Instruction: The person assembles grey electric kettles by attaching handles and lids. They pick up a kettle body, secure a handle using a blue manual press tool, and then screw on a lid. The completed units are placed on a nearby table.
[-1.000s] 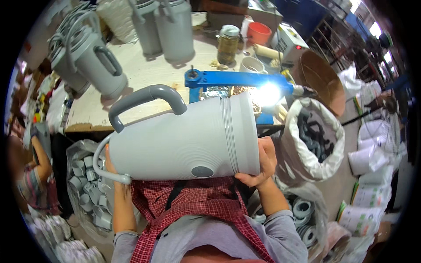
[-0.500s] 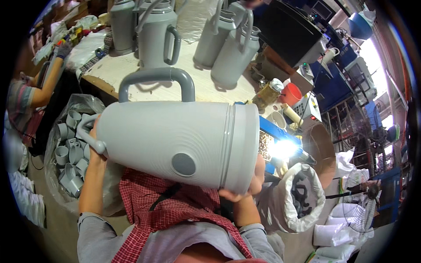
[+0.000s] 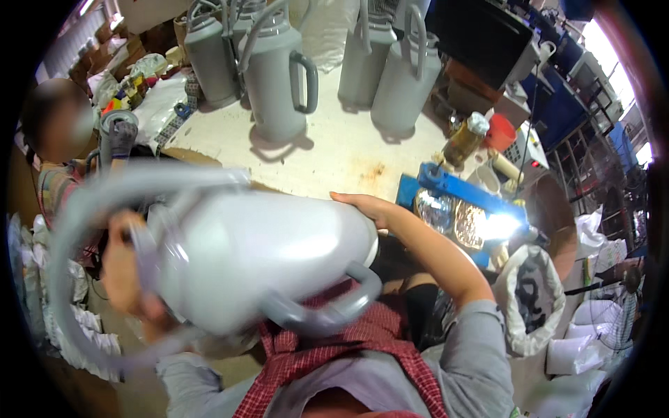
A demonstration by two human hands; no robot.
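Observation:
A large grey jug (image 3: 258,244) lies tilted on its side between my hands, its mouth end to the left and blurred by motion. My left hand (image 3: 125,272) grips it at the neck, inside the big loop of its grey carrying handle (image 3: 66,279). Against the base, my right hand (image 3: 366,207) holds the far side, its thumb toward the table and its other fingers mostly hidden. The side handle (image 3: 327,313) points down toward my red checked apron (image 3: 348,352).
Several similar grey jugs (image 3: 275,90) stand along the far part of the white table (image 3: 341,167). To the right are a blue fixture (image 3: 467,191) with a bright light, an amber jar (image 3: 465,139), a red cup (image 3: 500,131) and a white sack (image 3: 512,320). At left, a co-worker's gloved hand (image 3: 123,139) holds a grey part.
The jug has turned over: its mouth end swung nearer on the left, and its side handle went from the far side to the near side. My right hand moved to the base's far side.

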